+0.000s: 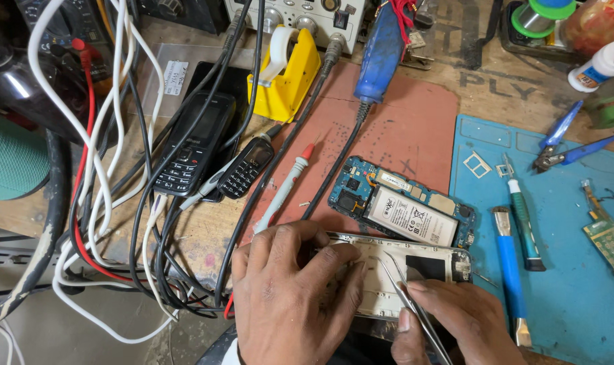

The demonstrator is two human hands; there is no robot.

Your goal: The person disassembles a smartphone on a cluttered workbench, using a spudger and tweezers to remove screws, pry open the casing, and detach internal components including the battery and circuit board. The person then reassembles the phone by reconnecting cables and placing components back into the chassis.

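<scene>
While we look down at the cluttered surface (pixel 496 81), our left hand (pixel 297 297) lies flat over the left end of a white phone frame (pixel 415 267), fingers spread and pressing on it rather than gripping. Our right hand (pixel 449 324) pinches a pair of metal tweezers (pixel 408 294), whose tips point up and left onto the frame's inner face, close to the left fingertips. The frame lies at the near edge of the surface, partly on a reddish mat (pixel 415 128) and just beside a blue mat (pixel 570 270).

Just beyond the frame, touching or nearly touching it, lies an opened phone body (pixel 401 203) with its blue circuit board and white battery showing. A multimeter probe (pixel 283 189) with a red tip lies to the left of it, and a blue soldering iron (pixel 381 51) rests at the far end of the reddish mat. Two black keypad phones (pixel 195 145) lie among a tangle of white, black and red cables (pixel 111 203) on the left, near a yellow tape dispenser (pixel 286 71). On the blue mat we see a blue-handled tool (pixel 509 277), a green-handled screwdriver (pixel 523 216), blue-handled cutters (pixel 563 145) and a small green circuit board (pixel 611 243).
</scene>
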